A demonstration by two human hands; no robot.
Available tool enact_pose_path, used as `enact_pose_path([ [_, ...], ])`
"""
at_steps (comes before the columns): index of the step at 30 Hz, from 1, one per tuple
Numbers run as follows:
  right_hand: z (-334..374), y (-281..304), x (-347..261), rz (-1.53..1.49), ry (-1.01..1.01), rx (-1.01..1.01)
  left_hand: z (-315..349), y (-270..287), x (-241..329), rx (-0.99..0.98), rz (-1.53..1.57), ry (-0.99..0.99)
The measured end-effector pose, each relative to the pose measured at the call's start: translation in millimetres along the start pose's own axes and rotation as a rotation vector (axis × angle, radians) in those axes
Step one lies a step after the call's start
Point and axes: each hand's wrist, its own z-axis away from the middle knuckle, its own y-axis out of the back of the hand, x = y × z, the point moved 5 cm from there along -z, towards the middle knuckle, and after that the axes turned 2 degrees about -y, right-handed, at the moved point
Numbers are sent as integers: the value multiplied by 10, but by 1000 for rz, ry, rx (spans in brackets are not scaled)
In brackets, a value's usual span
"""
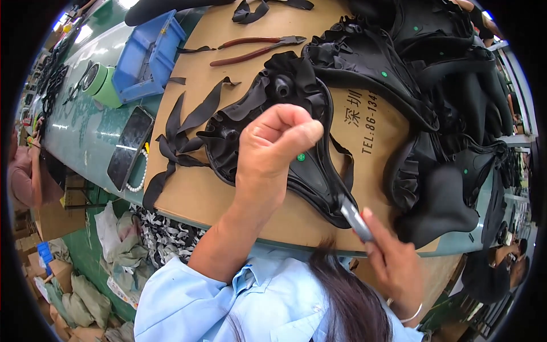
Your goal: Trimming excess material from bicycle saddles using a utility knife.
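An upturned black bicycle saddle [312, 171] lies on the cardboard in front of me, its gathered cover edge [225, 139] ruffled at the wide end and a small green sticker on its underside. Above it, my left hand [273, 142] is closed, thumb pressed to the curled fingers; whatever is inside the pinch is hidden. Gripped in my right hand [393, 262] is a grey utility knife [356, 219] with a bit of red, its front end near the saddle's narrow nose. The right hand is slightly blurred.
More black saddles [370, 68] are piled on the right. Red-handled pliers [256, 47], black fabric strips [188, 122], a blue bin [145, 60], a green tape roll [102, 85] and a phone [130, 145] with a beaded strap are around. Another person [28, 171] is at far left.
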Motion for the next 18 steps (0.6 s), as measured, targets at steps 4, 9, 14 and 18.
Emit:
enact_pose_path([
  [4, 262, -245, 89, -174, 125, 142, -111, 27, 102, -18, 338, -136],
  [9, 360, -213, 432, -582, -143, 625, 307, -401, 515, -953, -790, -360],
  [14, 110, -207, 111, -95, 346, 499, 168, -102, 379, -980, -1480, -358],
  [18, 3, -287, -55, 83, 357, 355, 128, -46, 329, -827, -1378, -370],
])
